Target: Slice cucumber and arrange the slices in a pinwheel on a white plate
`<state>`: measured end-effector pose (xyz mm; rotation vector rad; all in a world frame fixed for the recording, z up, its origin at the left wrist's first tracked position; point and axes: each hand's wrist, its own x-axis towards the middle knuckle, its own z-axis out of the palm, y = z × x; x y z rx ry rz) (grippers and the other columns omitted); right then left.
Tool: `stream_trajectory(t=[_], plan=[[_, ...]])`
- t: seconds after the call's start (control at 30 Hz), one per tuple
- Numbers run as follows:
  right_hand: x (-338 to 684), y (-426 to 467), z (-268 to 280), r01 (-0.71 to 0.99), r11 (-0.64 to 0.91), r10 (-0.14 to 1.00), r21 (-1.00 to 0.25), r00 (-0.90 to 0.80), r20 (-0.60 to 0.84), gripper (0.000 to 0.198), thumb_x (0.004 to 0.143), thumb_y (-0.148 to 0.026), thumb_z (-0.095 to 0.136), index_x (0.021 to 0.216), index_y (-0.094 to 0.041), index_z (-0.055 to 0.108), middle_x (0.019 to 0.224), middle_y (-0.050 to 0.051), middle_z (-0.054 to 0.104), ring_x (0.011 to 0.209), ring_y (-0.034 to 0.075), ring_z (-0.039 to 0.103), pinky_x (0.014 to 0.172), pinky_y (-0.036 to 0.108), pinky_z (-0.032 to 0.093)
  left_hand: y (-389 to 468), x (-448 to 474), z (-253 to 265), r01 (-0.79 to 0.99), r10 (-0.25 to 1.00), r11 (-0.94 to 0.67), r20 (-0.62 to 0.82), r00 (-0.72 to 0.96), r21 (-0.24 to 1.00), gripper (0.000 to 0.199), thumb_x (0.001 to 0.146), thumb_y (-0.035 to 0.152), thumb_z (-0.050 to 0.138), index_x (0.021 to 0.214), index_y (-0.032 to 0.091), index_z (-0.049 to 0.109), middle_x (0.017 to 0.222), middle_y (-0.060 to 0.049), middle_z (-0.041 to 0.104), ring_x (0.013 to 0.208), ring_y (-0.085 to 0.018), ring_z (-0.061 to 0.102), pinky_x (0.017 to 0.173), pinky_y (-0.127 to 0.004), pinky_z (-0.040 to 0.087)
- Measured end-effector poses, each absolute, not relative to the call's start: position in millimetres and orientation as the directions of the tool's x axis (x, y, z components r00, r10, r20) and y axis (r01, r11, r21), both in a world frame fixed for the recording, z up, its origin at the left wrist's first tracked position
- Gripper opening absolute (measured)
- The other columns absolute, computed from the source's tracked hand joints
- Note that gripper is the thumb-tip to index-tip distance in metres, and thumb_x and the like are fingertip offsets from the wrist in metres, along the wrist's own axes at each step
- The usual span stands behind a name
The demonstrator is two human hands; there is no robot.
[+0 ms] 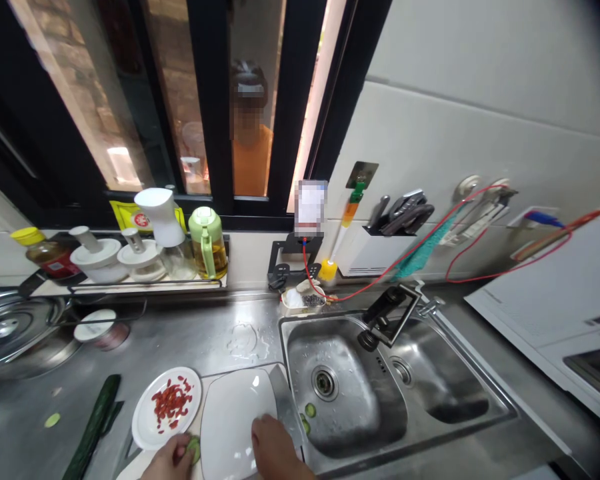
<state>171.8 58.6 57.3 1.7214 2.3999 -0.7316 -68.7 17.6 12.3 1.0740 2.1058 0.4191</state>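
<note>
At the bottom, my left hand (pixel 173 457) pinches green cucumber slices (pixel 193 450), between a round plate and a square one. My right hand (pixel 277 450) is closed at the right edge of the white square plate (pixel 235 407), its thumb side over the rim; its other fingers are hidden. A grey metal strip, perhaps a blade (pixel 285 400), lies along that plate's right side. The round white plate (pixel 143 427) holds chopped red pieces (pixel 173 403). Left of it lie a long dark green cucumber (pixel 93 427) and one loose slice (pixel 53 420).
A double steel sink (pixel 350 427) is at the right, with several cucumber slices (pixel 310 410) inside and a black faucet (pixel 385 310) above. Jars and an oil jug (pixel 207 243) line the back shelf. A red cable (pixel 370 290) hangs before the knife holder (pixel 380 250).
</note>
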Motion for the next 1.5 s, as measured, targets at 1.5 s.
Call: stream_trajectory(t=[1.5], plan=[[130.3, 75.6, 60.9, 0.057, -0.763, 0.624, -0.644, -0.198, -0.756, 0.018, 0.070, -0.029, 0.068, 0.078, -0.015, 0.061, 0.071, 0.003, 0.065, 0.057, 0.009, 0.060, 0.045, 0.017, 0.037, 6.9, -69.2, 41.6, 0.394, 0.758, 0.619, -0.386, -0.525, 0.679, 0.026, 0.069, 0.041, 0.057, 0.076, 0.018, 0.067, 0.067, -0.001, 0.067, 0.062, -0.016, 0.058, 0.062, -0.026, 0.041]])
